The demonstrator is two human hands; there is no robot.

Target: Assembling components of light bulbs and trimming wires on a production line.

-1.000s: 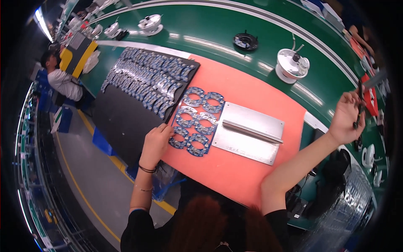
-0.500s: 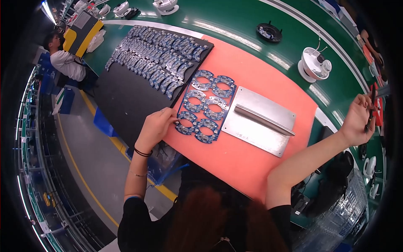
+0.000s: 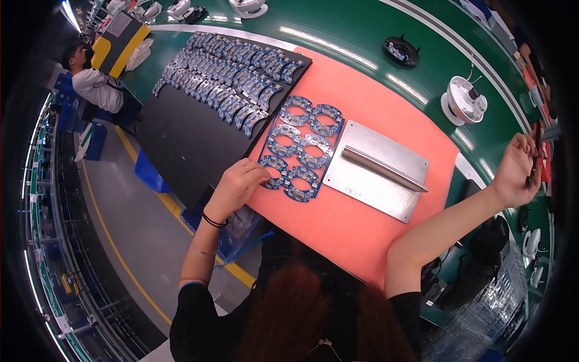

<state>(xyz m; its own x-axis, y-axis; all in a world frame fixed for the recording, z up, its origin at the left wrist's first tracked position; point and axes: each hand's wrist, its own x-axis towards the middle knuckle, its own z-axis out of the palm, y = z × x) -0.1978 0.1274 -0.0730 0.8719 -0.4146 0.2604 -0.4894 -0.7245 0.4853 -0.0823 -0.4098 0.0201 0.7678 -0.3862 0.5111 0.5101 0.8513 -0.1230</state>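
A blue panel of several joined ring-shaped circuit boards (image 3: 301, 154) lies flat on an orange-pink mat (image 3: 356, 84). My left hand (image 3: 239, 184) is closed, its fingertips pinched at the panel's near left corner and covering part of a ring there. Far out to the right, my right hand (image 3: 516, 172) is raised, fingers curled round a slim black tool (image 3: 534, 157) whose kind I cannot make out. Just right of the panel rests a flat metal plate (image 3: 368, 189) with a bar handle (image 3: 386, 169) along its middle.
Rows of curved circuit boards (image 3: 232, 69) cover the far part of a black board (image 3: 181, 130) at left. Beyond the mat, a green conveyor (image 3: 338, 27) carries white dome housings (image 3: 464, 105) and a black ring part (image 3: 401, 51). A person (image 3: 96, 87) sits far left.
My left hand has shifted slightly right, its fingertips now further over the panel's near corner. The view has turned a little. My right hand stays about where it was, still gripping the black tool.
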